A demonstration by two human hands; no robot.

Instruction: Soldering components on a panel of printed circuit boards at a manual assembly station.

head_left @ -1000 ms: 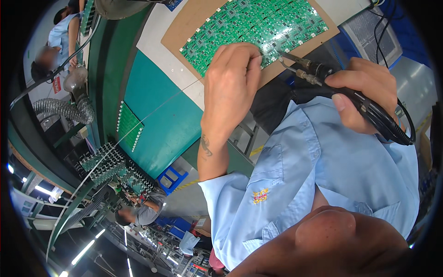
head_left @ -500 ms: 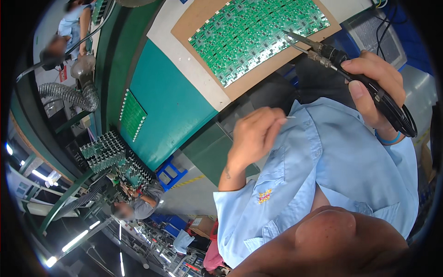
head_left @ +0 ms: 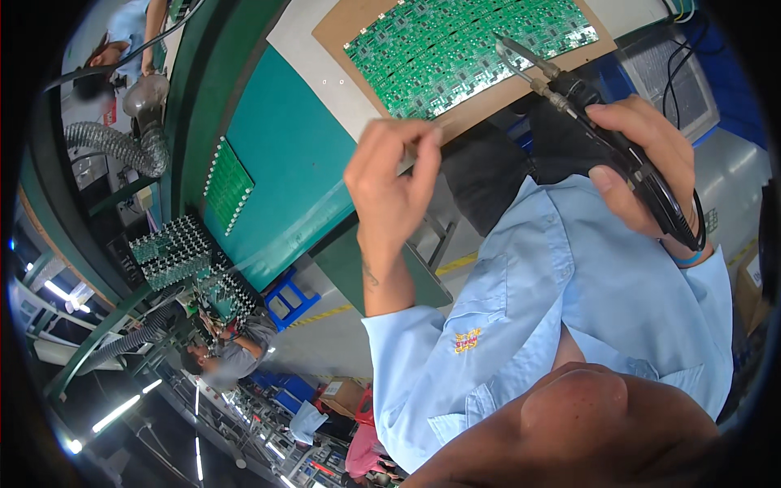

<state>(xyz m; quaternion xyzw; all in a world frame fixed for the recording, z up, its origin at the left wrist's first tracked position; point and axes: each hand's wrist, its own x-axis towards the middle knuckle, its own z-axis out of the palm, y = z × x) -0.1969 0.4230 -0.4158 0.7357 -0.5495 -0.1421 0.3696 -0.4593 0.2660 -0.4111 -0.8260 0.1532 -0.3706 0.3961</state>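
The big green circuit board panel (head_left: 468, 49) lies on a brown backing sheet (head_left: 342, 24) on the white-and-teal surface (head_left: 301, 163), and everything else sits around it. The right hand (head_left: 643, 163) is clenched around the black handle of a soldering iron (head_left: 602, 138), whose metal tip points up over the panel's right part, though I cannot tell whether it touches the board. The left hand (head_left: 394, 183) is raised just below the panel's lower edge, its fingers (head_left: 423, 154) pinched together on something too thin to make out. A dark cable (head_left: 679, 77) runs off to the right of the panel, near a grey device (head_left: 663, 73). Well to the left of the panel, a smaller green board (head_left: 226, 183) rests on the teal area, and further left stand racks of boards (head_left: 175, 248).
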